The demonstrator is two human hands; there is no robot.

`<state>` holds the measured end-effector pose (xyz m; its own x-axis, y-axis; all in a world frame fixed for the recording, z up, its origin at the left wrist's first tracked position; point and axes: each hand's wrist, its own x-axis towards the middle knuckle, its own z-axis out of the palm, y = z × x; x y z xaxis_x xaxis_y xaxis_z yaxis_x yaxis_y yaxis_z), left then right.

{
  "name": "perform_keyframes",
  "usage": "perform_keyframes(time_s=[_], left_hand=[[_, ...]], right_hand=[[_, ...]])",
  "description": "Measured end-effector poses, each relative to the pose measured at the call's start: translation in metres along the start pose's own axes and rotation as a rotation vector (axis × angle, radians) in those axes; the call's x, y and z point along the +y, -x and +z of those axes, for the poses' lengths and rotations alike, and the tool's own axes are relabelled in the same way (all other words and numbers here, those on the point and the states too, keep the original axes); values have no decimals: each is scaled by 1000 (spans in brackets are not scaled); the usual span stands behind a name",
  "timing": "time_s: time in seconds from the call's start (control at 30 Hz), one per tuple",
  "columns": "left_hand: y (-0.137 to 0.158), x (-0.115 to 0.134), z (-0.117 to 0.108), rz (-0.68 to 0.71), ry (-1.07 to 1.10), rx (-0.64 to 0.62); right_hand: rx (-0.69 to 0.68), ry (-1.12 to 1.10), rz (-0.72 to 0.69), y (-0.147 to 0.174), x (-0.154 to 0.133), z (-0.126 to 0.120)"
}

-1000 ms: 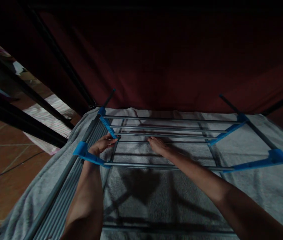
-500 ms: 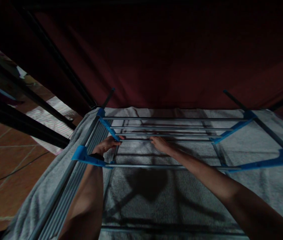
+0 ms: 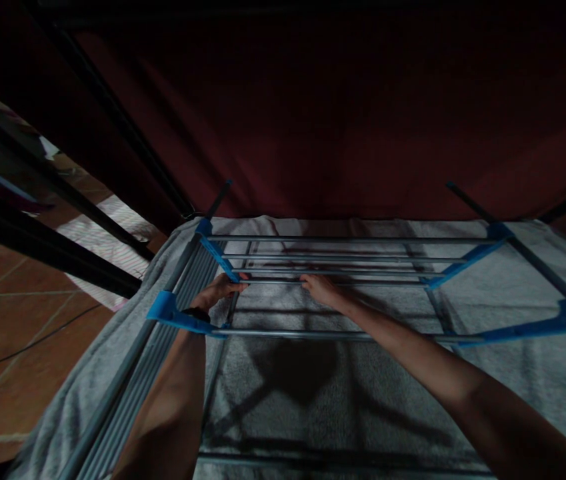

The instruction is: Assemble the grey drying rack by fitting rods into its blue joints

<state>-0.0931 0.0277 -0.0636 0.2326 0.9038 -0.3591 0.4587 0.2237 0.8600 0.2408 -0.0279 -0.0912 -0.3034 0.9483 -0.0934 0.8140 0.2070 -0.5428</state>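
A clothes drying rack (image 3: 363,335) with grey metal rods and blue plastic brackets lies in front of me. My left hand (image 3: 223,287) is closed at the lower end of the upper left blue bracket (image 3: 219,253), where a rod meets it; part of the fingers is hidden behind. Farther right along that same thin rod (image 3: 273,281), my right hand (image 3: 320,288) is closed, its fingertips pinching the metal. Both forearms pass over the nearer rod. Another blue bracket (image 3: 455,265) holds the rods' right ends.
Under the rack spreads a grey blanket (image 3: 527,380). Dark red cloth (image 3: 337,147) hangs behind it. Black frame bars (image 3: 53,237) cross at the left, beyond which show a tiled floor (image 3: 17,340), a dark cable and a pale striped cloth (image 3: 107,220).
Both hands keep their places on the rack. The view has shifted very slightly; otherwise nothing has visibly moved.
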Motion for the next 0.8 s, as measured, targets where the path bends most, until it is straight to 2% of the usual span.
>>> perform_keyframes(time_s=[0.17,0.4,0.5,0.63,0.7,0.8], left_hand=[[0,1,0,5,-20,5],[-2,-5,1,26,-37,28],[2,-4,1,45,-34,37],[2,-6,-1,51,-54,26],[-2,-7,-2,57,-67,37],[-3,-2,0,62,-114,31]], right_hand=[[-9,13,53,3,-5,-5],[-39,50,37,17,-15,-21],[-25,89,33,52,-6,-34],[30,100,103,128,29,-59],[136,105,237,165,49,-74],[271,166,531,202,76,-97]])
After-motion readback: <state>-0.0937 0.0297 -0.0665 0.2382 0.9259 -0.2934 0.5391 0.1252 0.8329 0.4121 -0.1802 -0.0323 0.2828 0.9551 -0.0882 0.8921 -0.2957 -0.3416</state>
